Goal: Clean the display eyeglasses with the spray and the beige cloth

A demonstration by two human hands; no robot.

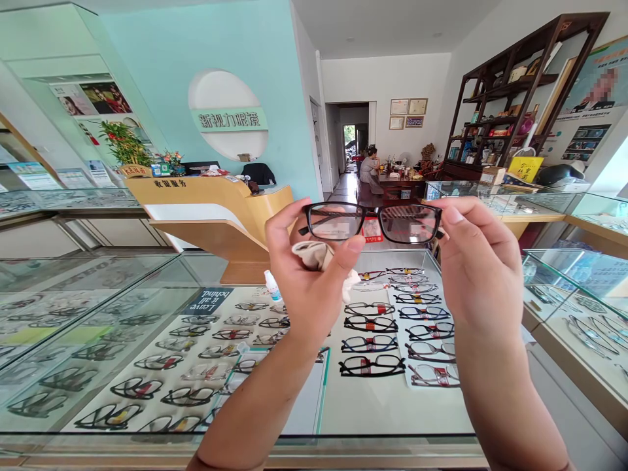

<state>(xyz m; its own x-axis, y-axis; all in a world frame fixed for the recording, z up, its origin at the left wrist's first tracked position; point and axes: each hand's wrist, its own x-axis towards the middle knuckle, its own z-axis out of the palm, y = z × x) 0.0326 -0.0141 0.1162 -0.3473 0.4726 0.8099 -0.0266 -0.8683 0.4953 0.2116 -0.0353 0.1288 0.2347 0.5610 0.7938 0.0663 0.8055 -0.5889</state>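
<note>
I hold a pair of black-framed glasses [373, 222] up at chest height, lenses facing away from me. My left hand [311, 268] pinches the left end of the frame between thumb and fingers, and a beige cleaning cloth [318, 256] is tucked in its palm. My right hand [475, 261] grips the right end of the frame. Both hands are closed on the glasses above a glass display counter [383, 405].
Under the counter glass lie several rows of spectacle frames [373, 343]. A small white spray bottle [273, 286] stands on the glass left of my hands. Further glass showcases [579, 294] flank both sides. A wooden reception desk [216, 209] stands behind; a person [367, 167] sits far back.
</note>
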